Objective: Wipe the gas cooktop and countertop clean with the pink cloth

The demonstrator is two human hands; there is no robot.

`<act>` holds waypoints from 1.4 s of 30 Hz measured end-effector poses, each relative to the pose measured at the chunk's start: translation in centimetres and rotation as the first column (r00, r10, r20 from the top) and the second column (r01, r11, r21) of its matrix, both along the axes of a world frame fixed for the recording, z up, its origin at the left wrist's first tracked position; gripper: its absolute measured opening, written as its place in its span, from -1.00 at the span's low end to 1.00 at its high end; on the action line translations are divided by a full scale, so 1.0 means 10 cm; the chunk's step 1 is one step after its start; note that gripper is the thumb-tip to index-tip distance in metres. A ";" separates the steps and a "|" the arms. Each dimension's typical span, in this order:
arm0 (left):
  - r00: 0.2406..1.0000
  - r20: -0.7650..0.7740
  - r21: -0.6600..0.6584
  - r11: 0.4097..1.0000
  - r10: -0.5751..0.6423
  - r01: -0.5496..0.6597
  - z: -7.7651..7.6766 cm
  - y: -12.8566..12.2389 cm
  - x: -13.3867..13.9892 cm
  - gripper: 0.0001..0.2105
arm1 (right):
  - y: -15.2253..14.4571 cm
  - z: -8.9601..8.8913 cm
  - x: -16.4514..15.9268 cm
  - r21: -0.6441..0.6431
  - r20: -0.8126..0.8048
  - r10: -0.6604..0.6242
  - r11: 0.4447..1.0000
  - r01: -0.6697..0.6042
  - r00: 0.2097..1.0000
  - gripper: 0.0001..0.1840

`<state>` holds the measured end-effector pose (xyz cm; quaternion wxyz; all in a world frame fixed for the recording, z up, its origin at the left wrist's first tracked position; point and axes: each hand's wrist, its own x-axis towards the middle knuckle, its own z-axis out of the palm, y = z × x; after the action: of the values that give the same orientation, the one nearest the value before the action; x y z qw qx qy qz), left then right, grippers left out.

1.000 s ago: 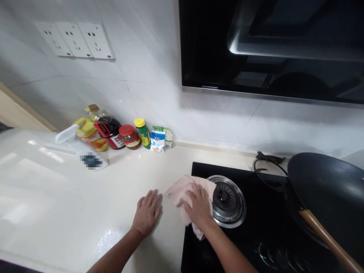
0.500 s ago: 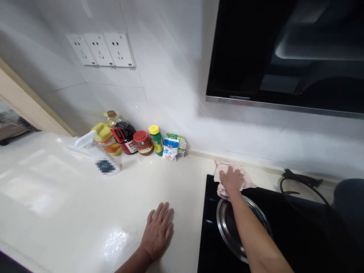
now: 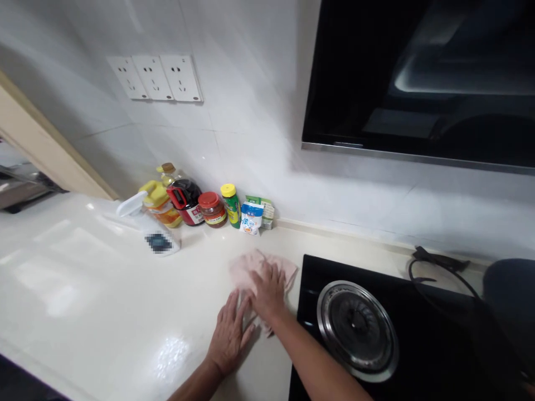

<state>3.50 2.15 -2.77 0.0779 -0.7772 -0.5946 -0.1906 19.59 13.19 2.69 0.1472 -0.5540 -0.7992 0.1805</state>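
A pale pink cloth (image 3: 244, 270) lies bunched on the white countertop (image 3: 112, 301), just left of the black cooktop (image 3: 422, 345). My right hand (image 3: 267, 292) grips the cloth from above and presses it against the counter, its fingers pointing away from me. Close by on the left, my left hand (image 3: 229, 334) rests flat with its fingers stretched out, their tips by the cloth's near edge. The right hand partly covers the cloth's middle. A round metal burner (image 3: 357, 331) shows on the cooktop, right of my right forearm.
Along the wall stand a white spray bottle (image 3: 161, 236), a yellow jug (image 3: 161, 206), a dark red-handled bottle (image 3: 186, 203), a red-lidded jar (image 3: 212, 210), a green container (image 3: 231, 206) and a blue-white packet (image 3: 251, 218). A black range hood (image 3: 413, 83) overhangs the cooktop.
My right hand has carried the cloth from the cooktop's back left corner leftward and nearer onto the counter, uncovering the burner. My left hand has stayed almost in place.
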 end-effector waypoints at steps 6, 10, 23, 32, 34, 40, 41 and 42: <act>0.998 0.065 -0.031 0.999 -0.027 0.029 -0.09 0.05 -0.09 -0.31 | -1.09 -0.34 0.23 -0.012 -0.138 -0.035 0.999 0.033 0.990 -0.32; 0.997 0.074 -0.027 1.000 -0.002 0.004 -0.10 0.07 -0.10 -0.41 | -1.76 -0.55 0.36 0.053 -0.116 0.062 0.997 -0.056 0.991 -0.17; 0.999 0.037 -0.072 0.997 0.033 -0.030 0.00 0.11 -0.08 -0.55 | 0.53 0.31 0.88 -0.020 0.184 -0.092 0.995 0.097 0.979 -0.48; 0.999 0.025 -0.089 0.996 0.025 -0.023 0.00 0.14 -0.06 -0.57 | -0.28 0.22 0.88 -0.032 0.143 -0.106 0.993 0.112 0.984 -0.48; 0.999 0.025 -0.085 0.996 0.021 -0.019 0.01 0.15 -0.06 -0.56 | -0.78 0.12 0.89 0.008 0.065 -0.048 0.999 0.048 0.997 -0.47; 1.000 0.009 -0.078 0.997 -0.001 0.002 0.06 0.19 -0.07 -0.52 | -1.96 -0.12 1.15 0.078 -0.164 0.084 0.994 -0.072 0.983 -0.56; 1.000 0.008 -0.077 0.997 -0.004 0.005 0.06 0.20 -0.07 -0.52 | -2.08 -0.16 1.26 0.086 -0.178 0.075 0.994 -0.061 0.981 -0.58; 1.000 0.011 -0.075 0.997 -0.007 0.007 0.07 0.21 -0.07 -0.51 | -2.18 -0.20 1.40 0.094 -0.184 0.051 0.995 -0.034 0.982 -0.60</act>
<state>2.84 4.20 -2.08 0.0447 -0.7807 -0.5990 -0.1723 33.60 -8.63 0.66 0.2423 -0.5102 -0.8011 0.1982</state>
